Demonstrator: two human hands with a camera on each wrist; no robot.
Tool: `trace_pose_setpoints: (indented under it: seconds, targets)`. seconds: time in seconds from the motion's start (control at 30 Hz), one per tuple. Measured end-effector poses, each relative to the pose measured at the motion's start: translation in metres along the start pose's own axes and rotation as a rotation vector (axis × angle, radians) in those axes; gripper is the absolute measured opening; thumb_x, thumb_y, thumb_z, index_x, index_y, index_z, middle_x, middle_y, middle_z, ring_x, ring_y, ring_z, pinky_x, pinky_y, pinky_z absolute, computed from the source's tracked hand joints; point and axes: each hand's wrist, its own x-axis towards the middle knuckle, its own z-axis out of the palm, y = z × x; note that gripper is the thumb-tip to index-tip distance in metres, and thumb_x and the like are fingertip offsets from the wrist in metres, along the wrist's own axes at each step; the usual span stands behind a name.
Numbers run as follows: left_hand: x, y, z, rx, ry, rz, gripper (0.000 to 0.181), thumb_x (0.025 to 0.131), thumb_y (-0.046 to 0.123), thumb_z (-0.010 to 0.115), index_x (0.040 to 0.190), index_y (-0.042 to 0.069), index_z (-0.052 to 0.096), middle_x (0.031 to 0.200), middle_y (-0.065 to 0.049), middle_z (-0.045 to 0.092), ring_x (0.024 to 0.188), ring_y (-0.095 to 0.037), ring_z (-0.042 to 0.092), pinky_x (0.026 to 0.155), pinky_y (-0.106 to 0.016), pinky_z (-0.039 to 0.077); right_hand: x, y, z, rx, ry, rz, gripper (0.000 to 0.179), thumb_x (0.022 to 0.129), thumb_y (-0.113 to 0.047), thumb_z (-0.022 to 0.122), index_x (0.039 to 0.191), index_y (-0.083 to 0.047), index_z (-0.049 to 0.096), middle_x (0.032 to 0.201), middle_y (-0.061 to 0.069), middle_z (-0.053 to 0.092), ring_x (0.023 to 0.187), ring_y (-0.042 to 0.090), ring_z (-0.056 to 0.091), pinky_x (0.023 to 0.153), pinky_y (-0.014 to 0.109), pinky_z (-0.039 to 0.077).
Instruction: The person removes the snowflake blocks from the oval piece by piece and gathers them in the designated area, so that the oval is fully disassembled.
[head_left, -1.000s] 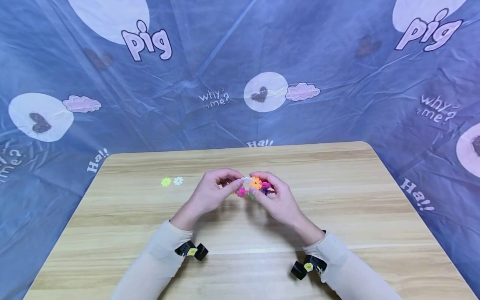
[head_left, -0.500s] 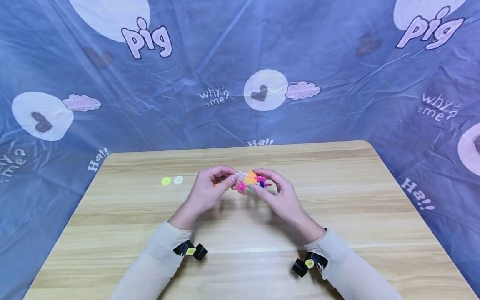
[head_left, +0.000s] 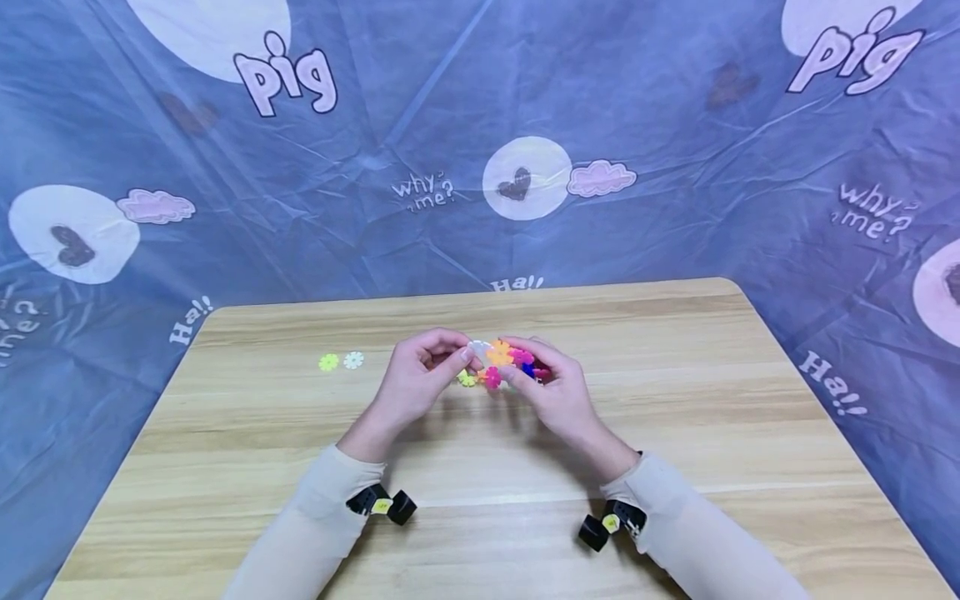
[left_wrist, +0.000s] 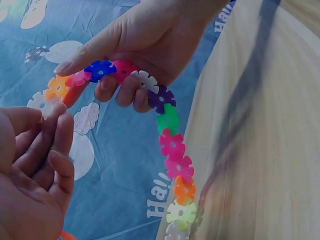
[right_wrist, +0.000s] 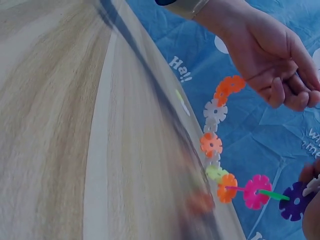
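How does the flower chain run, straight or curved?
Curved: in the right wrist view, the flower chain bows from beside the left hand, toward the table, and round to the right hand.

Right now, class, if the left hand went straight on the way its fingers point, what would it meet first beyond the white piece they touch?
The left hand would probably meet the orange flower piece first, with the right hand close beyond it; exact depth is unclear.

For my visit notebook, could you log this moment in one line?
left hand: pinches white piece | right hand: holds flower-piece chain | chain: hangs between hands | yellow disc, loose white disc: on table
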Motion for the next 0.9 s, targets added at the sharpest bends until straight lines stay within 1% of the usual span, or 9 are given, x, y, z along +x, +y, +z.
trace_pose_setpoints:
  seconds: [0.17, 0.3, 0.4, 0.47, 0.57, 0.63, 0.8, 0.83, 0.9]
  targets:
    - [0.000, 0.004, 0.001, 0.004, -0.005, -0.004, 0.018, 0.102, 0.001, 0.070, 0.116, -0.009, 0.071, 0.109, -0.028, 0.076, 0.089, -0.007, 0.072, 0.076, -0.020, 0.059, 0.001, -0.003, 0.002, -0.019, 0.016, -0.001, 0.042, 0.096, -0.004, 0.077, 0.138, -0.005, 0.071, 0.128, 0.020, 0.073, 0.095, 0.010, 0.072, 0.079, 0.025, 0.063]
    - [0.000, 0.004, 0.004, 0.015, -0.014, 0.029, 0.020, 0.101, 0.000, 0.071, 0.118, -0.009, 0.072, 0.111, -0.027, 0.074, 0.093, -0.007, 0.069, 0.081, -0.020, 0.059, 0.001, -0.005, 0.003, -0.034, 0.016, -0.027, 0.040, 0.096, -0.004, 0.078, 0.136, -0.005, 0.074, 0.115, 0.016, 0.074, 0.087, 0.010, 0.070, 0.073, 0.024, 0.061]
    - [-0.002, 0.004, 0.006, 0.021, 0.000, 0.055, 0.019, 0.100, 0.000, 0.072, 0.117, -0.008, 0.073, 0.109, -0.025, 0.074, 0.092, -0.006, 0.068, 0.080, -0.020, 0.059, 0.001, -0.007, 0.003, -0.035, 0.004, -0.034, 0.039, 0.096, -0.004, 0.078, 0.134, -0.005, 0.074, 0.108, 0.015, 0.073, 0.084, 0.010, 0.069, 0.071, 0.025, 0.061]
    - [-0.002, 0.004, 0.007, 0.016, 0.020, 0.075, 0.017, 0.099, -0.001, 0.073, 0.115, -0.007, 0.074, 0.107, -0.026, 0.074, 0.088, -0.006, 0.067, 0.076, -0.020, 0.058, 0.001, -0.008, 0.004, -0.035, 0.002, -0.031, 0.040, 0.095, -0.005, 0.078, 0.135, -0.005, 0.074, 0.112, 0.016, 0.074, 0.087, 0.010, 0.070, 0.073, 0.025, 0.062]
    - [-0.002, 0.002, 0.009, 0.015, 0.050, 0.108, 0.016, 0.097, -0.003, 0.075, 0.112, -0.008, 0.076, 0.106, -0.026, 0.075, 0.084, -0.005, 0.066, 0.073, -0.019, 0.056, 0.000, -0.011, 0.004, -0.052, 0.005, -0.022, 0.045, 0.095, -0.005, 0.079, 0.139, -0.008, 0.072, 0.123, 0.017, 0.074, 0.092, 0.010, 0.071, 0.076, 0.025, 0.062]
    - [-0.003, 0.001, 0.010, 0.020, 0.063, 0.125, 0.015, 0.096, -0.003, 0.076, 0.110, -0.008, 0.077, 0.107, -0.026, 0.075, 0.085, -0.005, 0.065, 0.073, -0.020, 0.056, 0.000, -0.012, 0.004, -0.060, 0.010, -0.008, 0.047, 0.094, -0.006, 0.081, 0.140, -0.009, 0.072, 0.126, 0.018, 0.074, 0.094, 0.010, 0.071, 0.077, 0.024, 0.061]
    - [-0.006, -0.001, 0.013, 0.047, 0.085, 0.161, 0.013, 0.094, -0.004, 0.078, 0.107, -0.007, 0.077, 0.109, -0.025, 0.075, 0.087, -0.005, 0.065, 0.075, -0.024, 0.057, -0.001, -0.014, 0.003, -0.073, 0.017, 0.024, 0.042, 0.093, -0.008, 0.083, 0.135, -0.010, 0.076, 0.108, 0.013, 0.075, 0.089, 0.011, 0.066, 0.077, 0.023, 0.058]
    - [-0.006, -0.001, 0.014, 0.055, 0.090, 0.171, 0.012, 0.094, -0.004, 0.078, 0.106, -0.007, 0.077, 0.108, -0.024, 0.075, 0.085, -0.006, 0.064, 0.074, -0.024, 0.056, -0.001, -0.014, 0.003, -0.074, 0.016, 0.027, 0.041, 0.093, -0.008, 0.082, 0.134, -0.009, 0.076, 0.103, 0.011, 0.074, 0.088, 0.012, 0.065, 0.076, 0.023, 0.057]
    - [-0.006, -0.002, 0.016, 0.072, 0.099, 0.193, 0.010, 0.095, -0.003, 0.077, 0.104, -0.006, 0.077, 0.105, -0.023, 0.074, 0.082, -0.007, 0.061, 0.071, -0.024, 0.054, -0.001, -0.013, 0.003, -0.074, 0.011, 0.024, 0.040, 0.094, -0.008, 0.082, 0.133, -0.009, 0.076, 0.100, 0.008, 0.073, 0.087, 0.012, 0.065, 0.076, 0.024, 0.057]
